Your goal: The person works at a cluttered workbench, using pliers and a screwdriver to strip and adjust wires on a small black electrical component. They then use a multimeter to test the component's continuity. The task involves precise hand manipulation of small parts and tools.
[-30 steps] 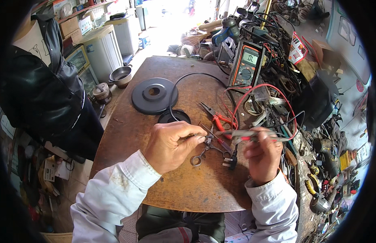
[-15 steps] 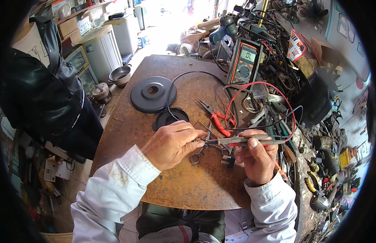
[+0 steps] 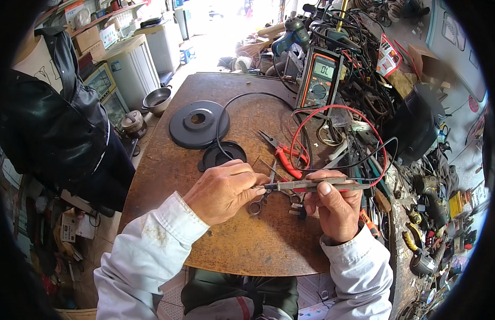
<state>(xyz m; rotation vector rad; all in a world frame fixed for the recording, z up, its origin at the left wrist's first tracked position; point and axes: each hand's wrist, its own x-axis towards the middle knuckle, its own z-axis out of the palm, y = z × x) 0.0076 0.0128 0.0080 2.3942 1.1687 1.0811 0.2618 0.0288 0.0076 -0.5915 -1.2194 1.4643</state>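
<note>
My right hand (image 3: 337,209) grips a pair of multimeter probes (image 3: 296,185), one marked with red, side by side and pointing left. Their tips meet the fingertips of my left hand (image 3: 223,191), which is closed in a pinch. What it pinches is small and mostly hidden by the fingers. Behind that hand lies a small black round cover (image 3: 209,156), with a black cord (image 3: 242,96) arching away from it. The multimeter (image 3: 319,80) leans at the table's far right, its display lit. Beneath the probes are scissors (image 3: 256,206) and a black plug (image 3: 298,211).
Red-handled pliers (image 3: 285,159) lie beyond my hands. A dark grey round base (image 3: 178,125) rests on the wooden table (image 3: 157,213). Tangled cables and tools crowd the right side. A person in a black jacket (image 3: 50,112) stands at left.
The view has shifted slightly. The probes now lie closer together and more nearly level in my right hand, their tips still at my left fingertips.
</note>
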